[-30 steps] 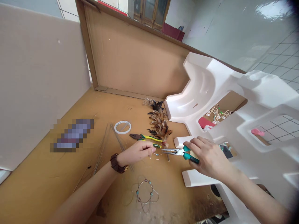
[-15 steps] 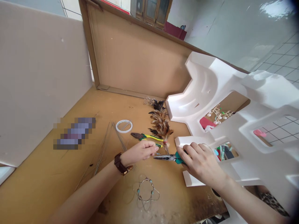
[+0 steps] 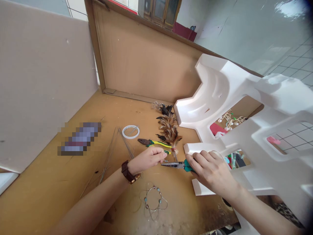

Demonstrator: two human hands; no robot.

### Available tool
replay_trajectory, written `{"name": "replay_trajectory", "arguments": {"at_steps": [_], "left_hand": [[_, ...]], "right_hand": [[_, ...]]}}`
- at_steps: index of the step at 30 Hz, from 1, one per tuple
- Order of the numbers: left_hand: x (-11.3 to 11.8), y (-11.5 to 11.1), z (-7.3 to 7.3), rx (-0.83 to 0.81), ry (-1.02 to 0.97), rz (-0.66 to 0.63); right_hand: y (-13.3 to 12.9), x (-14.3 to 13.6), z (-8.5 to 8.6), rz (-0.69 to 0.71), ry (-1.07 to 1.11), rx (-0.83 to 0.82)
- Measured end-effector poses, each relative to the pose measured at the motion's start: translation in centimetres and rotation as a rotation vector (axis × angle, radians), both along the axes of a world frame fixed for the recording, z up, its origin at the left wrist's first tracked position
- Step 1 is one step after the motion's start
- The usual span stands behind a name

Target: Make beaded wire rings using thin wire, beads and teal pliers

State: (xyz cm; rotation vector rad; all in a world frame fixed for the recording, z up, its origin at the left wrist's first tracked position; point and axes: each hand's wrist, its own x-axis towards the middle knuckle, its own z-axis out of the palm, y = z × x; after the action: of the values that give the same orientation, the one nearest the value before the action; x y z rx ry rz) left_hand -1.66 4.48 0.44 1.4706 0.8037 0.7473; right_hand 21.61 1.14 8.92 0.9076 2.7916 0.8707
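Note:
My right hand (image 3: 207,168) is wrapped round the green handles of long-nose pliers (image 3: 177,165), whose jaws point left. Close to the plier tips, my left hand (image 3: 151,160) is closed in a pinch; what it pinches is too small to make out. Just behind it lie combination pliers (image 3: 158,143) with yellow and green handles. Below the hands a wire ring with blue and brown beads (image 3: 153,199) rests on the table, with thin wire loops around it. A bundle of brown and black feathers (image 3: 168,125) lies behind the pliers.
A white roll of tape (image 3: 130,132) and long thin wires (image 3: 107,160) lie on the brown table (image 3: 80,107). White moulded foam (image 3: 232,81) stands at the right, with small items seen through its openings. A cardboard panel (image 3: 149,58) closes the back; a blurred-out object (image 3: 80,138) lies left.
The whole view has shifted slightly. Both hands keep nearly the same pose, with the long-nose plier tips still beside my left fingertips.

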Motion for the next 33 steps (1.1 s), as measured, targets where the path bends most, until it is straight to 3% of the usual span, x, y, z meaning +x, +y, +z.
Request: {"name": "replay_trajectory", "arguments": {"at_steps": [2, 5, 8, 11, 14, 20, 24, 28, 33], "left_hand": [[0.1, -0.3, 0.4, 0.221, 0.094, 0.085], [0.0, -1.0, 1.1, 0.608, 0.262, 0.166], [-0.1, -1.6, 1.6, 0.907, 0.445, 0.128], [-0.3, -1.8, 1.7, 1.053, 0.591, 0.068], [-0.2, -1.3, 1.0, 1.043, 0.670, 0.086], [-0.4, 0.3, -1.2, 0.844, 0.705, 0.225], [-0.5, 0.3, -0.9, 0.794, 0.660, 0.214], [-0.5, 0.0, -0.1, 0.681, 0.535, 0.115], [-0.4, -0.1, 0.1, 0.642, 0.480, 0.067]], "right_hand": [[0.2, 0.0, 0.1, -0.037, 0.063, -0.080], [0.4, -0.2, 0.5, -0.174, 0.169, -0.342], [0.6, -0.3, 0.4, -0.304, 0.233, -0.629], [0.5, -0.4, -0.5, -0.373, 0.307, -0.737], [0.2, -0.4, -2.2, -0.421, 0.385, -0.782], [-0.9, -0.3, -5.9, -0.599, 0.510, -0.969], [-1.8, -0.6, -9.0, -0.643, 0.421, -0.823], [-2.2, -1.2, -12.2, -0.725, 0.341, -0.680], [-2.1, -1.6, -14.2, -0.754, 0.329, -0.628]]}}
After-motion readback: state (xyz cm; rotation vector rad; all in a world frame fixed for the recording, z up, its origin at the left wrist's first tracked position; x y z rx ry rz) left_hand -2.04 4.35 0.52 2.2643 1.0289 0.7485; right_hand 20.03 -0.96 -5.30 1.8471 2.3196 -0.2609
